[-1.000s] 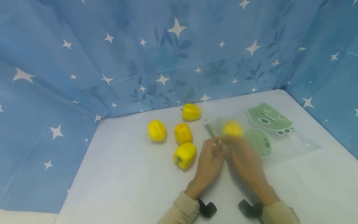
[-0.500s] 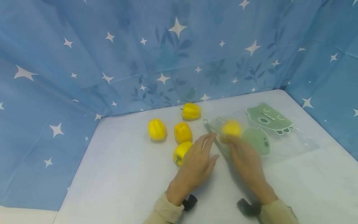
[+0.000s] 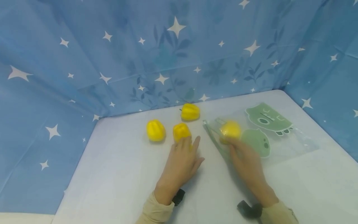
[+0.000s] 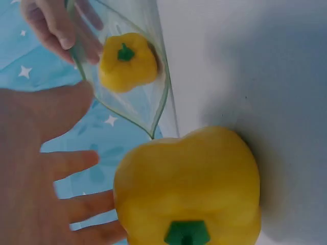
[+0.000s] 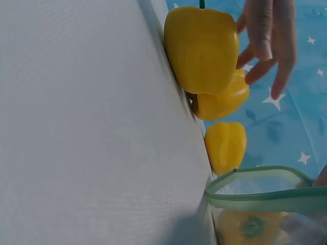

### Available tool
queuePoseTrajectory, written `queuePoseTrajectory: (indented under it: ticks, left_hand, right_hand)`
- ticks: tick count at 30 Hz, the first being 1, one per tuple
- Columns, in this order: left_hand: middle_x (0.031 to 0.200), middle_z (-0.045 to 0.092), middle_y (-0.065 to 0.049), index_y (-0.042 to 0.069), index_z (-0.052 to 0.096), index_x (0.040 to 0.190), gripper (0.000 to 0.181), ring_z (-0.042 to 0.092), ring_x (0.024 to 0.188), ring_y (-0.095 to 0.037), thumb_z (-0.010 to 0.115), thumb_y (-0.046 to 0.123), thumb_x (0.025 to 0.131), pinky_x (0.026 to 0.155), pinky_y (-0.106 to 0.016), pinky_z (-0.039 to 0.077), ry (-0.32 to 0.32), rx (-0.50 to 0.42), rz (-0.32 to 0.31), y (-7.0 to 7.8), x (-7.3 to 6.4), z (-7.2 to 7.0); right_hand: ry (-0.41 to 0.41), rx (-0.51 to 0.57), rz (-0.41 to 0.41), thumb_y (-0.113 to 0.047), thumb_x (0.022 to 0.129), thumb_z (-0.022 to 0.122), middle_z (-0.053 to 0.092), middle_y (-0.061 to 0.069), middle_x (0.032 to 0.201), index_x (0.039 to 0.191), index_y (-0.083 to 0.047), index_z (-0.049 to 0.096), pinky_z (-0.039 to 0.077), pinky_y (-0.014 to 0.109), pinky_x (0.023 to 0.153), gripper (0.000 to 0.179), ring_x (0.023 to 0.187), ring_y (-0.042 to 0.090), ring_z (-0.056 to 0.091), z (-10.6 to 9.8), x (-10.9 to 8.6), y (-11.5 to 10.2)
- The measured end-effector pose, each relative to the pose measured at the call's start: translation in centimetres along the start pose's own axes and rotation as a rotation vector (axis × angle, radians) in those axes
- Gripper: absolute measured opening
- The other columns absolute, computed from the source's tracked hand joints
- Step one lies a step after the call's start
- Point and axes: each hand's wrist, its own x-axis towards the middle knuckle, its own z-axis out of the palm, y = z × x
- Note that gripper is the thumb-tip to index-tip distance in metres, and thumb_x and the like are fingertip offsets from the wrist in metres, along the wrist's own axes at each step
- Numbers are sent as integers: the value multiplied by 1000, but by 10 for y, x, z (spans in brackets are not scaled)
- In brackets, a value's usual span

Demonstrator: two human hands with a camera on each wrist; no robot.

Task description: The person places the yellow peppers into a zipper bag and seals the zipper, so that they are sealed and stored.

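My left hand (image 3: 179, 165) hovers over the nearest yellow bell pepper (image 4: 189, 178), its fingers spread. In the left wrist view the fingertips come up against that pepper's side; contact is unclear. From the head view the hand hides most of this pepper. My right hand (image 3: 247, 165) holds the rim of a clear zip bag (image 3: 302, 143) with green cartoon prints. The bag's mouth, edged in green (image 5: 265, 196), gapes toward the left. One yellow bell pepper (image 3: 230, 128) lies inside the bag near the mouth.
Three more yellow bell peppers stand about the left hand: one in the middle (image 3: 181, 130), one to the left (image 3: 155, 130) and one farther back (image 3: 190, 112). A blue star-patterned curtain (image 3: 126, 62) borders the white table (image 3: 117, 174).
My left hand has left the bag's mouth and moved left over the nearest pepper, its fingers spreading. My right hand has stayed at the bag.
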Motion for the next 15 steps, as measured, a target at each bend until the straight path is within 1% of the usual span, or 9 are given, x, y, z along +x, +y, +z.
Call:
queuePoseTrajectory:
  ticks: [2,4,6,10,12,15]
  left_hand:
    - [141,56,-13,15,44,158,72,58,123,-28,62,54,100,92,-41,55,-61,-47,-27,-3,-2,1]
    - [142,55,-14,16,40,160,75,57,125,-30,64,54,99,91,-42,55,-114,-89,-50,-7,-3,2]
    - [145,53,-15,17,37,161,77,56,127,-32,65,53,99,93,-45,55,-165,-141,-72,-11,-4,2]
    - [153,49,-18,18,33,164,80,54,132,-37,66,51,99,102,-51,53,-252,-260,-116,-20,-5,-2]
    - [155,47,-19,19,31,164,80,55,131,-38,66,50,99,103,-53,52,-286,-303,-136,-24,-5,-5]
    - [152,49,-20,19,32,163,80,59,123,-38,68,47,98,100,-54,53,-313,-331,-147,-29,-6,-7]
  right_hand:
    - [5,6,-4,6,92,70,78,8,120,118,-9,76,31,0,107,31,113,33,70,0,0,0]
    - [4,13,-10,7,92,70,78,7,119,117,-10,76,31,0,107,31,113,33,70,0,0,0]
    - [2,15,-16,7,92,70,78,7,118,116,-9,76,32,0,107,30,112,33,70,0,0,0]
    - [-1,2,-28,7,91,70,78,8,118,116,-9,76,33,2,108,30,112,32,70,1,0,2]
    - [4,-1,-38,8,91,70,78,8,118,115,-9,76,36,7,109,30,112,32,69,1,0,3]
    - [24,-19,-50,8,89,71,77,11,115,113,-7,77,43,21,103,29,110,33,67,2,0,4]
